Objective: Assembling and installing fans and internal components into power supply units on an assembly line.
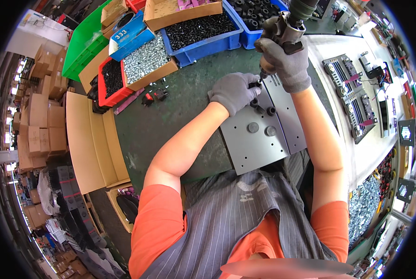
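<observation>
My right hand (287, 63), in a grey glove, is wrapped round a power screwdriver (294, 33) that points down. Its thin bit (263, 75) meets the fingertips of my left hand (233, 92), also gloved. Those fingers pinch a small black part (254, 85) against the far end of a grey metal panel (259, 151) with drilled holes. Just nearer on the panel lie a black rubber foot (271, 111) and other small black pieces (254, 102). Two flat grey discs (253, 127) rest below them. The underside of my left hand is hidden.
Blue bins (203, 50) of black parts, a cardboard box of silver screws (147, 60) and a red bin (111, 81) line the far left of the green bench (171, 121). At right, a white table (326, 51) bears electronic assemblies (349, 93). An open carton (92, 139) stands left.
</observation>
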Demonstrator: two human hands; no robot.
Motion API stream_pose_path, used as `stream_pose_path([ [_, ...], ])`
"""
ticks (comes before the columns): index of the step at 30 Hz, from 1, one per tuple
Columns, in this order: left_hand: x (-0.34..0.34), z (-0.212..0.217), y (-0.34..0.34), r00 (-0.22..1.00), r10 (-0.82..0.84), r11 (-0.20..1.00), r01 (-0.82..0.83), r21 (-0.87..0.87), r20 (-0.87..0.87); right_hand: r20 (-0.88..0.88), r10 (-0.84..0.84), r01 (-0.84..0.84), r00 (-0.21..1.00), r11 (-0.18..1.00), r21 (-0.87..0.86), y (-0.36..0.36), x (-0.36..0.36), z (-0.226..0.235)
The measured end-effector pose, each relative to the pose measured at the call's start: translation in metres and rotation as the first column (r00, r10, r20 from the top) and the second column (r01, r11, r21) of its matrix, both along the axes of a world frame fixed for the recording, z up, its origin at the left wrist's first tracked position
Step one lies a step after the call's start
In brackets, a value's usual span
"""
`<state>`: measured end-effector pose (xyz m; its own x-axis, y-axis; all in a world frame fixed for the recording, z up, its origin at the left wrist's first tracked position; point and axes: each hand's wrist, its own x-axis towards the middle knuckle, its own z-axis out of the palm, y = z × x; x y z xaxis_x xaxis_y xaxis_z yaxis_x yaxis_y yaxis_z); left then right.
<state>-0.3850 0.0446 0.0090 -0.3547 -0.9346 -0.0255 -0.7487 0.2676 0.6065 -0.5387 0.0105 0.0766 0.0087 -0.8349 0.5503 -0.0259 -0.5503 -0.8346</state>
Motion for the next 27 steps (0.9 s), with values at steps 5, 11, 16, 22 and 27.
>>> stream_pose_path([
  [5,0.000,0.004,0.001,1.000,0.027,0.999,-0.027,0.034,-0.011,0.162,0.066,-0.077,0.985,0.995,0.065,0.002,0.000,0.000],
  [11,0.000,0.004,-0.002,1.000,0.023,0.995,-0.021,0.101,-0.013,0.063,0.060,-0.065,0.996,0.995,0.078,0.000,0.008,-0.011],
  [16,0.025,0.019,-0.005,0.724,0.346,0.920,-0.138,0.366,-0.596,0.039,0.080,-0.085,0.996,0.986,0.140,-0.002,0.012,-0.013],
  [22,0.067,0.025,0.039,0.274,0.584,0.763,0.136,0.632,-0.764,-0.065,0.023,-0.022,0.998,1.000,0.012,-0.010,0.013,-0.016],
  [27,0.055,0.009,0.074,0.220,0.636,0.729,0.145,0.669,-0.740,0.065,0.145,-0.153,0.987,0.978,0.141,-0.006,0.009,-0.004],
])
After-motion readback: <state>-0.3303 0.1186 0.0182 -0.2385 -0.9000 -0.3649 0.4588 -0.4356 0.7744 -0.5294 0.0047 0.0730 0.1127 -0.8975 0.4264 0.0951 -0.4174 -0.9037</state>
